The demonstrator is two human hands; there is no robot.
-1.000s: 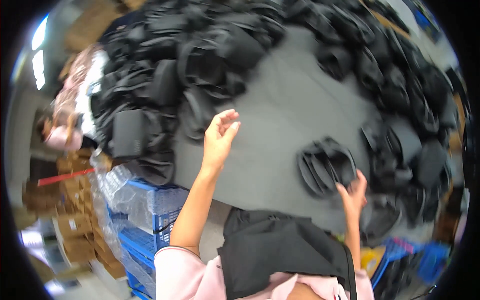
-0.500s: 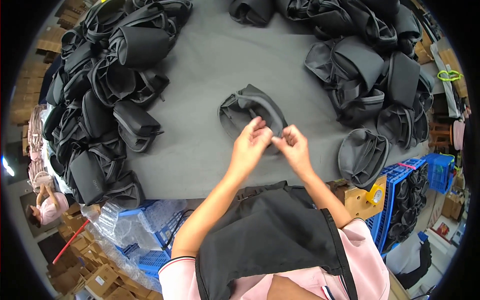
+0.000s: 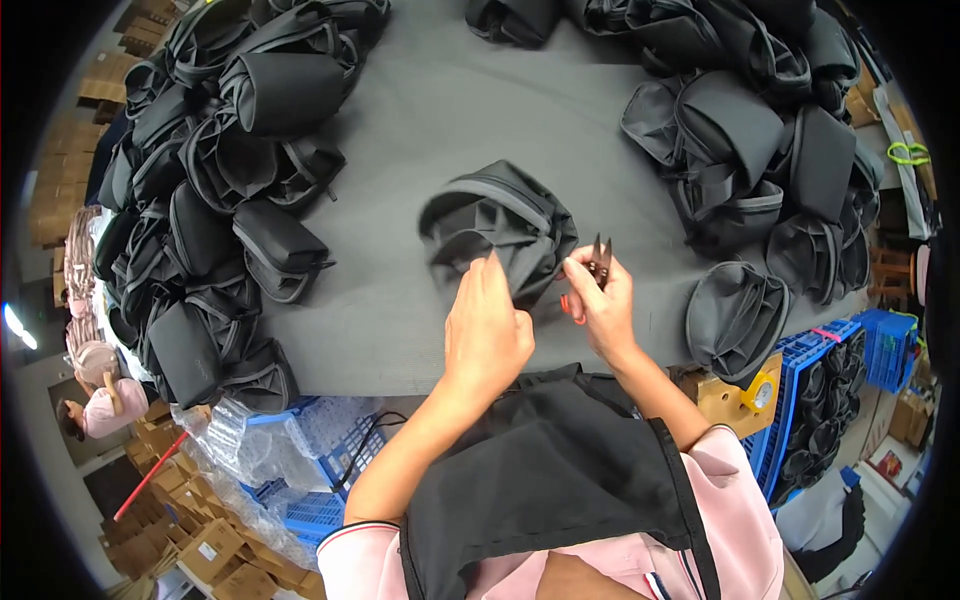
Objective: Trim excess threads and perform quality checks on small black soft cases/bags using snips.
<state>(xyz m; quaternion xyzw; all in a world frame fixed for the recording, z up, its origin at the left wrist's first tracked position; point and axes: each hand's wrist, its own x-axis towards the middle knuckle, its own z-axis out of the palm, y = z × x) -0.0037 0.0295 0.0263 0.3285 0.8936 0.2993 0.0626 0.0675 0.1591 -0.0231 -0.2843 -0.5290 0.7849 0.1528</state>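
Note:
A black zippered pouch (image 3: 500,205) sits gaping on the dark table in front of me, its inner folds showing. My left hand (image 3: 487,325) is closed on the pouch's near edge, fingertips pointing into its opening. In my right hand (image 3: 605,305) is a pair of thread snips (image 3: 601,256), with dark pointed blades slightly apart and a bit of orange-red handle below. That hand is beside the pouch's right side, thumb and forefinger close to its edge. Whether the right fingertips touch the fabric, I cannot tell.
Heaps of similar black pouches line the left (image 3: 215,240) and right (image 3: 735,140) of the grey-black tabletop (image 3: 400,130). One open pouch (image 3: 738,318) lies near the front right. Blue crates (image 3: 320,450), bubble wrap (image 3: 235,440) and yellow tape (image 3: 758,392) are below the edge.
The pouch has been turned and opens wider. My left hand has drawn back toward me with its fingers on the near edge. The snips now show in my right hand.

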